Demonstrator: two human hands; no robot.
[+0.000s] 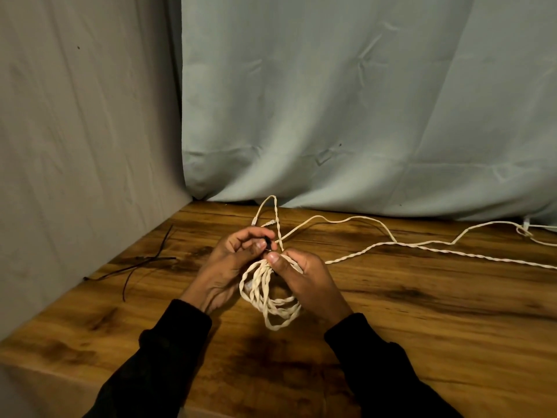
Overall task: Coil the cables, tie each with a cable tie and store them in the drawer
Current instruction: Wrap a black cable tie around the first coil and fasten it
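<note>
Step in hand, as I read it: tying the coiled cable (269, 300) with a black cable tie (267, 245). Both hands are up over the counter (422, 327), working at the top of the coil.

Left hand (232, 260): fingers curled, thumb and fingertips pinching the small dark tie piece at the neck of the coil. Right hand (304, 282): curled round the upper strands of the coil, thumb pressed on top right beside the tie. So both grips are narrow and holding: left on the tie, right on the coil. Tie detail is tiny and dark, so I can't tell whether the tail is through the head yet.

To do it well: keep the right hand bunching all loops tight at one point so none slips out, feed the tail through the head, pull snug but not so hard it crushes the twisted strands. Watch the short loose end (271, 212) sticking up past the fingers; it should go under the tie or be left free on purpose.

Coil hangs below and between the hands, its lower loops near or on the counter. A second, uncoiled cable (422, 245) trails off right across the counter, apart from the hands. Spare cable ties (141, 262) lie on the counter, well apart to the left. Drawer not in view.
</note>
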